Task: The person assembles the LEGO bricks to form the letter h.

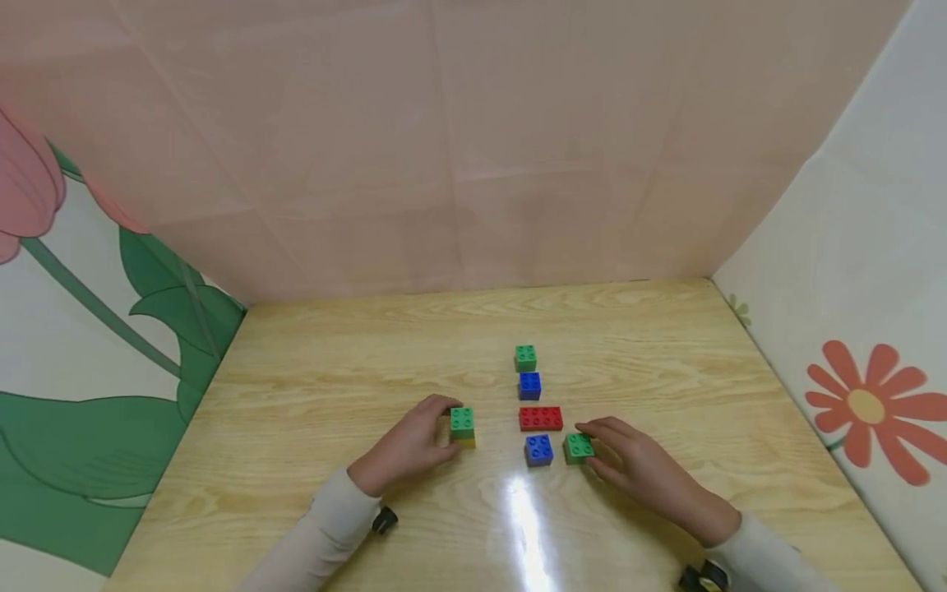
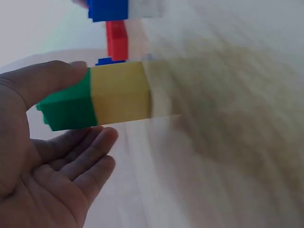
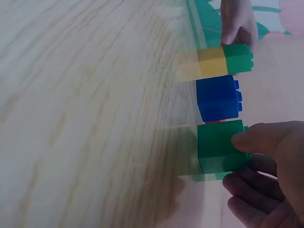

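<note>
My left hand (image 1: 407,448) holds a green brick (image 1: 462,419) between thumb and fingers. That brick is stacked on a yellow brick (image 2: 121,92), whose base meets the tabletop in the left wrist view. On the other side, my right hand (image 1: 647,469) pinches a second green brick (image 3: 219,147), which stands on the table with its studs up. Just left of it is a blue brick (image 1: 538,450). Behind that blue brick lies a long red brick (image 1: 541,418), its length running left to right.
Farther back, another blue brick (image 1: 529,386) stands in front of a third green brick (image 1: 525,358). The wood-grain table (image 1: 333,362) meets a pink back wall (image 1: 444,164). Flower-patterned panels flank it, one with a red flower (image 1: 866,407) at right.
</note>
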Demonstrator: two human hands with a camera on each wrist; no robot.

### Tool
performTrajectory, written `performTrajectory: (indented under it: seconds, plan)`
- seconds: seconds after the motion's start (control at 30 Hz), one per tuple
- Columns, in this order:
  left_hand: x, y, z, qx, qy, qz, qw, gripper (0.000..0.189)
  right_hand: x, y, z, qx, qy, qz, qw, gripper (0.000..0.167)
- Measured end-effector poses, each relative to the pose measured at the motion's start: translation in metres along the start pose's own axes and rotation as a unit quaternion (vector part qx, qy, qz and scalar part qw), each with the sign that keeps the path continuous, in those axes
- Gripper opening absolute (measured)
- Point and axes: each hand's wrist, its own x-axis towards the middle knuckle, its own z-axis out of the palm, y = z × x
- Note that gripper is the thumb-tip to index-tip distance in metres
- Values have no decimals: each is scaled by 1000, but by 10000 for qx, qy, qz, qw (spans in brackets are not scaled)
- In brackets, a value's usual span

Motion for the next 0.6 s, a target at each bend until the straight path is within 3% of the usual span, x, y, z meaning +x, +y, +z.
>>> performTrajectory:
  seconds: [0.23,0.6]
  plan:
    - [-1,17,-10,-239,299,179,9991,65,-1,-2,-1,-9,54,-68,10000,46]
    - [-1,45,-16,-263,390,680,9966,59,-1,-7,-6,29,214,-319,9993,45]
